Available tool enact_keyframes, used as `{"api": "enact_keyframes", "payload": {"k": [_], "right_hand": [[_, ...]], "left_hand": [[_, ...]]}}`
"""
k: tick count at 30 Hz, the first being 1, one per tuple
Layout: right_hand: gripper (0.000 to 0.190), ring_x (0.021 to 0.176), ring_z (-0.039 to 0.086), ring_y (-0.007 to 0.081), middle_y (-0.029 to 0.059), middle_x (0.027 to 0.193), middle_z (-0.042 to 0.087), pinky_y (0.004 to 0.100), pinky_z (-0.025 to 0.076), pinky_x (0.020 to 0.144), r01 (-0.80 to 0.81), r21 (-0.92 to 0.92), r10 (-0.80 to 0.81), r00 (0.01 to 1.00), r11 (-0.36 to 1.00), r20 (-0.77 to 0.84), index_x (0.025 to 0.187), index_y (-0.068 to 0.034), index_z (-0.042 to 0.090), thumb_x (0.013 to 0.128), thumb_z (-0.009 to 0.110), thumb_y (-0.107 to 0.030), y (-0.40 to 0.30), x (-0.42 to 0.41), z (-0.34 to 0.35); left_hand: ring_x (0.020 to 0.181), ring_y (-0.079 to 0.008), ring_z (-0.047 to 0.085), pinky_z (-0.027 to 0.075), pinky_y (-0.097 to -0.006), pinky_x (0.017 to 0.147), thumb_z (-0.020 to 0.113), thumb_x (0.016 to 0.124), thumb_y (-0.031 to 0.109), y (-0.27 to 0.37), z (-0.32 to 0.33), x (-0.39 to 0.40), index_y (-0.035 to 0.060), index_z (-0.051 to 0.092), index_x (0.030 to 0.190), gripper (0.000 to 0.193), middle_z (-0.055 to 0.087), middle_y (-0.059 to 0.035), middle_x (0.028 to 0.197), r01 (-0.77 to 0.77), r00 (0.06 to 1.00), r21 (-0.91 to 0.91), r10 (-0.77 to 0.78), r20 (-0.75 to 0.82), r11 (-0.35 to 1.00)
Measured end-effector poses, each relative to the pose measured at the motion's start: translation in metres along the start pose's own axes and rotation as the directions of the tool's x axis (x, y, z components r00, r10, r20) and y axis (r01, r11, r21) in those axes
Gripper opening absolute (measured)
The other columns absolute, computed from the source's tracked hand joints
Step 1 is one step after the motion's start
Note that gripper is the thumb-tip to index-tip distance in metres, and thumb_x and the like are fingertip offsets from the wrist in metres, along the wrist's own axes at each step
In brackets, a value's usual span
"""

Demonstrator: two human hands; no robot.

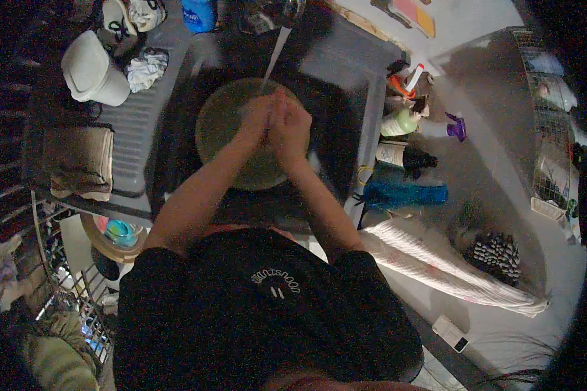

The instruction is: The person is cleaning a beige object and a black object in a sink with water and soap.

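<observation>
My left hand (257, 115) and my right hand (292, 117) are pressed together over a round, pale greenish basin (210, 141) standing in a dark sink. The fingers point toward the far side and partly hide each other. Whether anything lies between the palms cannot be told. A thin stream of water (277, 54) falls from a metal faucet (294, 10) and comes down at the basin's far part, close to my fingertips. The basin's contents are too dim to make out.
Left on the ribbed drainboard (132, 146) are a lidded white container (90, 68), a crumpled cloth (147, 70) and a folded cloth (85, 161). A blue container (198, 14) stands behind. Right of the sink are a green bottle (400, 123), a dark-topped bottle (391, 153) and a striped towel (445, 266).
</observation>
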State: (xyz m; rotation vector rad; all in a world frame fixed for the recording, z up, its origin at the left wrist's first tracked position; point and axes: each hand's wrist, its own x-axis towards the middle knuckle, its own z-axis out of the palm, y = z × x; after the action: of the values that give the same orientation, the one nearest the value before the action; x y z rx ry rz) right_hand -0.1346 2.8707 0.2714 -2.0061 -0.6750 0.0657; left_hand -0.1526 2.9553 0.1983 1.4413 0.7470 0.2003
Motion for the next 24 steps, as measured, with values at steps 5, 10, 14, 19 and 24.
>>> {"api": "enact_keyframes", "payload": {"k": [5,10,14,19,24], "right_hand": [[0.040,0.048,0.043,0.0147,0.0125,0.054,0.051,0.0351,0.036,0.046,-0.057,0.092,0.062,0.996,0.994,-0.060,0.065,0.004,0.055,0.093,0.051,-0.026,0.032,0.019,-0.004],[0.040,0.048,0.041,0.0146,0.0097,0.052,0.048,0.0348,0.035,0.045,0.024,0.085,-0.014,0.994,0.996,-0.109,0.063,0.002,0.053,0.092,0.052,-0.025,0.023,0.017,-0.001],[0.039,0.048,0.041,0.0149,0.0097,0.053,0.050,0.0341,0.036,0.046,0.055,0.025,-0.051,0.987,0.998,-0.150,0.064,0.001,0.056,0.092,0.052,-0.026,0.026,0.017,0.005],[0.039,0.051,0.043,0.0128,0.0086,0.057,0.054,0.0305,0.039,0.049,-0.181,0.310,0.185,0.983,0.933,0.017,0.069,0.001,0.059,0.092,0.052,-0.028,0.042,0.021,-0.009],[0.042,0.052,0.039,0.0102,0.0019,0.053,0.048,0.0291,0.036,0.048,-0.024,0.203,0.046,0.993,0.979,-0.107,0.063,0.001,0.055,0.092,0.053,-0.029,0.019,0.009,0.005]], "left_hand": [[0.074,-0.0264,0.060,0.045,-0.0380,0.069,0.041,0.093,0.036,0.002,0.011,-0.017,-0.0037,0.063,0.087,0.046,0.065,-0.0172,0.081,-0.194,0.981,0.179,0.194,0.019,0.964],[0.077,-0.0274,0.061,0.045,-0.0390,0.072,0.040,0.094,0.034,-0.010,0.018,-0.015,-0.0021,0.064,0.090,0.043,0.065,-0.0174,0.084,-0.261,0.958,-0.013,0.258,-0.124,0.965],[0.081,-0.0273,0.062,0.046,-0.0388,0.072,0.041,0.095,0.032,-0.022,0.016,0.000,-0.0021,0.064,0.093,0.041,0.066,-0.0174,0.088,-0.205,0.979,-0.056,0.206,0.007,0.977],[0.079,-0.0234,0.061,0.046,-0.0378,0.071,0.042,0.095,0.033,-0.006,0.019,-0.010,-0.0025,0.063,0.092,0.041,0.065,-0.0167,0.085,-0.058,0.997,0.210,0.046,0.063,0.976],[0.081,-0.0225,0.061,0.048,-0.0388,0.070,0.042,0.095,0.032,-0.024,0.004,-0.006,-0.0019,0.061,0.096,0.039,0.066,-0.0134,0.089,-0.209,0.977,0.094,0.203,0.072,0.973]]}}
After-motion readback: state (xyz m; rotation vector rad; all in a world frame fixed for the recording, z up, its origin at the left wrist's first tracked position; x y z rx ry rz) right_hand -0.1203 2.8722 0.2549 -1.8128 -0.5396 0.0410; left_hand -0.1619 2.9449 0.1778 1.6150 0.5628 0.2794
